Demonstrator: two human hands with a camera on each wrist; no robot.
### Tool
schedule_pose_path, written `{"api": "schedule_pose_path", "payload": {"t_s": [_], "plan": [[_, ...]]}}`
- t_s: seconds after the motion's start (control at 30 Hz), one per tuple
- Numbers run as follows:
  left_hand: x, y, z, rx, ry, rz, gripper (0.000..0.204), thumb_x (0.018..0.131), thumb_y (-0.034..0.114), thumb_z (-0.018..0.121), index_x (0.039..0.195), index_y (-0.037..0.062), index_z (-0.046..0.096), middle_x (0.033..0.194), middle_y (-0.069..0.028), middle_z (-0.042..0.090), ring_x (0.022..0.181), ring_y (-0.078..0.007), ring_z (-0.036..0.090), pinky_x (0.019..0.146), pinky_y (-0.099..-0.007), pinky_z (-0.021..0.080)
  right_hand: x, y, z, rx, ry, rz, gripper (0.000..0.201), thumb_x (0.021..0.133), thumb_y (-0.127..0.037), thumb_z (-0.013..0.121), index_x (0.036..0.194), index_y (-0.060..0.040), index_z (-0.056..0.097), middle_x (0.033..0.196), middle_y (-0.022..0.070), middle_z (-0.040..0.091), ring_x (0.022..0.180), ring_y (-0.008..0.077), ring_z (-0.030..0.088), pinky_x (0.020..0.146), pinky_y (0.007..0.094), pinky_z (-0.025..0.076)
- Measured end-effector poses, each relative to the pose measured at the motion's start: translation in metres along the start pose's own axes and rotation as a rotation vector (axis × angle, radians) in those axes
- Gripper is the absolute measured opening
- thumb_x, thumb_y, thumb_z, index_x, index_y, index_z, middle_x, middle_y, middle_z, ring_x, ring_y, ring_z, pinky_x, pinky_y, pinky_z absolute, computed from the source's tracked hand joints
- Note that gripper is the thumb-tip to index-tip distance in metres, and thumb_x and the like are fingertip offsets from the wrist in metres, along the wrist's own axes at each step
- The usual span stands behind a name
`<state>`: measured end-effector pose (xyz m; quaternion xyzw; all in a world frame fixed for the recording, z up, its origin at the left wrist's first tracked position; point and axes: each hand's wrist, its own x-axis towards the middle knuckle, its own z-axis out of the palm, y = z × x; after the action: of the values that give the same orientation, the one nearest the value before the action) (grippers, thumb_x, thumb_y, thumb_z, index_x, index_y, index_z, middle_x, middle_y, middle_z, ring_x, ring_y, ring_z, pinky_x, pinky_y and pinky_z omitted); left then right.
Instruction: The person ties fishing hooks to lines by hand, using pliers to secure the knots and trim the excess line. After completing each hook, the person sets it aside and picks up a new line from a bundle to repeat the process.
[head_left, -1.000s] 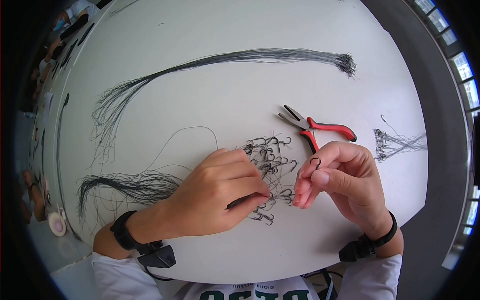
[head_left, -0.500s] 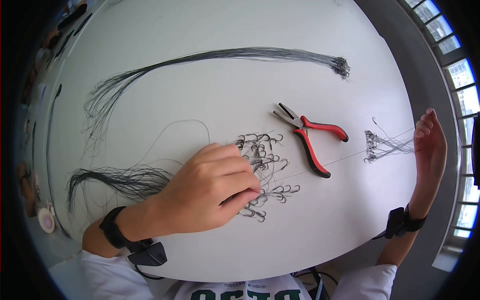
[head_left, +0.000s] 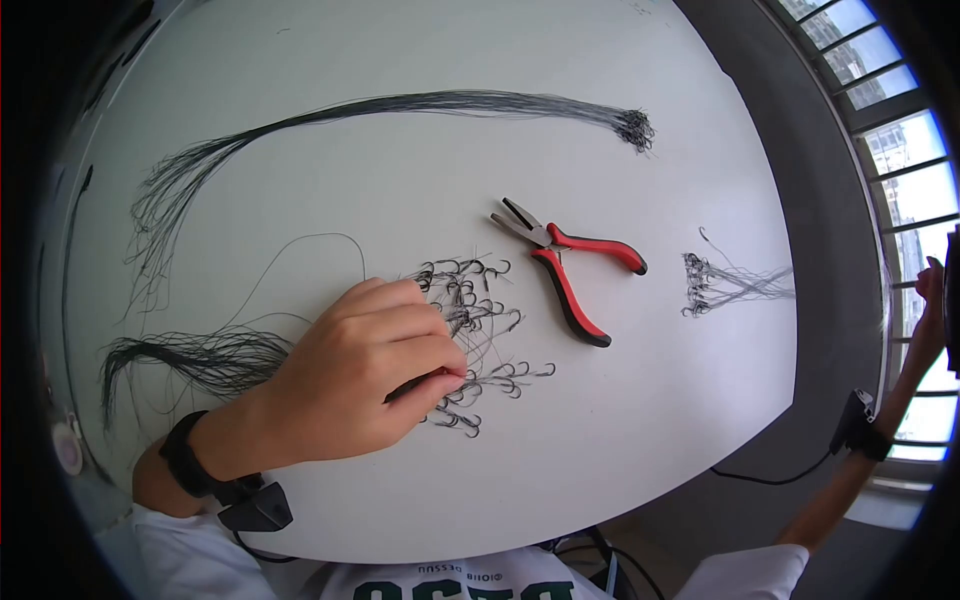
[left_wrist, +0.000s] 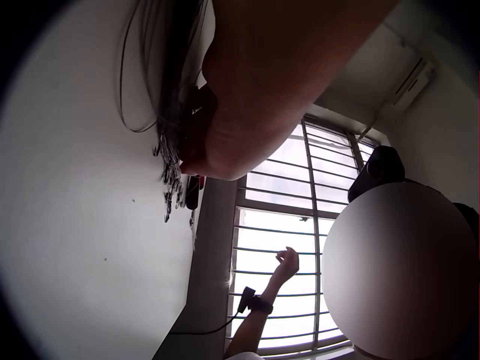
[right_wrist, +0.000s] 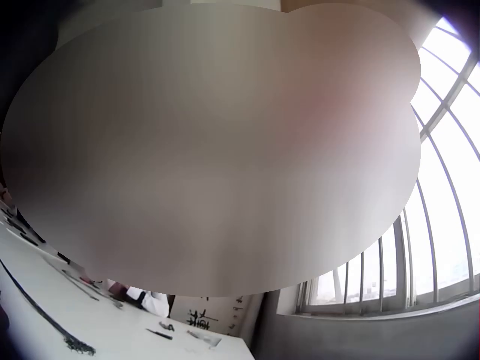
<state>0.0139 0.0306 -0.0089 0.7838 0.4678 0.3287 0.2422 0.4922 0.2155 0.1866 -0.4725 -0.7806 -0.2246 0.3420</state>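
Observation:
My left hand (head_left: 360, 385) rests on the white table (head_left: 600, 450). Its curled fingers and thumb pinch dark fishing lines at the edge of a tangled pile of black hooks (head_left: 475, 310). The left wrist view shows the fingertips (left_wrist: 196, 154) pressing those lines (left_wrist: 171, 112) down. My right hand (head_left: 932, 295) is raised far out past the table's right edge, half cut off by the frame. The same hand (left_wrist: 285, 262) shows small in the left wrist view, with fingers bent together as in a pinch. The thin line it drew out is too fine to see.
Red-handled pliers (head_left: 560, 262) lie right of the hook pile. A long bundle of lines (head_left: 400, 105) arcs across the far side and ends in hooks (head_left: 635, 128). A small bundle (head_left: 720, 285) lies at the right and a dark bundle (head_left: 200, 358) at the left. Barred windows (head_left: 890, 110) stand beyond the table.
My right hand, which pinched a hook beside the left hand, swept right and out past the table edge, drawing a thin line from the pile. My left hand stayed on the pile.

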Motion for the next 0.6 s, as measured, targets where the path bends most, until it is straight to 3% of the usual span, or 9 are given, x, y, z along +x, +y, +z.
{"api": "schedule_pose_path", "payload": {"t_s": [0.03,0.07,0.1,0.17,0.27,0.6], "plan": [[0.0,0.0,0.0,-0.001,0.001,-0.001,0.009,0.069,0.003,0.07,0.075,0.0055,0.063,0.073,-0.0041,0.058,0.073,-0.0212,0.053,0.068,-0.0321,0.041,-0.016,0.032,0.02,-0.121,-0.206,0.025,0.023,0.096,-0.014,0.048,0.111,-0.0024,0.061,0.089,0.0072,0.062,0.079,0.013,0.06,0.076,0.0253,0.05],[-0.001,0.0,0.0,0.001,0.004,-0.001,0.009,0.069,0.003,0.07,0.075,0.0055,0.063,0.073,-0.0041,0.058,0.073,-0.0212,0.053,0.068,-0.0321,0.041,-0.027,-0.008,0.043,0.012,-0.427,0.026,0.017,0.093,-0.013,0.052,0.102,-0.0068,0.066,0.079,0.0048,0.062,0.071,0.0108,0.059,0.067,0.0243,0.048],[-0.001,-0.001,0.0,-0.003,0.005,0.003,0.009,0.069,0.003,0.07,0.075,0.0054,0.064,0.073,-0.0042,0.058,0.073,-0.0213,0.053,0.068,-0.0323,0.041,-0.037,-0.058,0.065,0.111,-0.57,0.085,0.013,0.091,-0.011,0.055,0.093,-0.0033,0.066,0.074,0.0052,0.062,0.065,0.0104,0.059,0.062,0.0248,0.049],[-0.001,-0.002,0.0,-0.003,0.006,0.007,0.009,0.069,0.003,0.07,0.075,0.0053,0.064,0.074,-0.0043,0.059,0.073,-0.0214,0.053,0.068,-0.0324,0.041,-0.058,-0.099,0.097,0.246,-0.762,0.012,0.011,0.088,-0.011,0.059,0.089,-0.003,0.067,0.074,0.0057,0.064,0.064,0.013,0.061,0.058,0.0244,0.049],[-0.002,-0.001,-0.001,-0.009,0.007,0.008,0.009,0.069,0.003,0.07,0.075,0.005,0.064,0.074,-0.004,0.059,0.073,-0.0212,0.054,0.068,-0.0328,0.041,-0.071,-0.134,0.119,0.226,-0.744,-0.164,0.002,0.081,-0.003,0.065,0.081,-0.0029,0.067,0.074,0.0054,0.066,0.065,0.0159,0.063,0.057,0.026,0.052],[-0.002,-0.002,0.0,-0.02,0.013,0.003,0.009,0.069,0.003,0.071,0.073,0.0039,0.063,0.073,-0.0033,0.059,0.072,-0.0206,0.053,0.066,-0.0327,0.041,-0.082,-0.151,0.13,0.203,-0.734,-0.257,0.004,0.076,-0.002,0.068,0.079,-0.0037,0.067,0.072,0.0058,0.066,0.062,0.0188,0.062,0.055,0.0278,0.05]]}}
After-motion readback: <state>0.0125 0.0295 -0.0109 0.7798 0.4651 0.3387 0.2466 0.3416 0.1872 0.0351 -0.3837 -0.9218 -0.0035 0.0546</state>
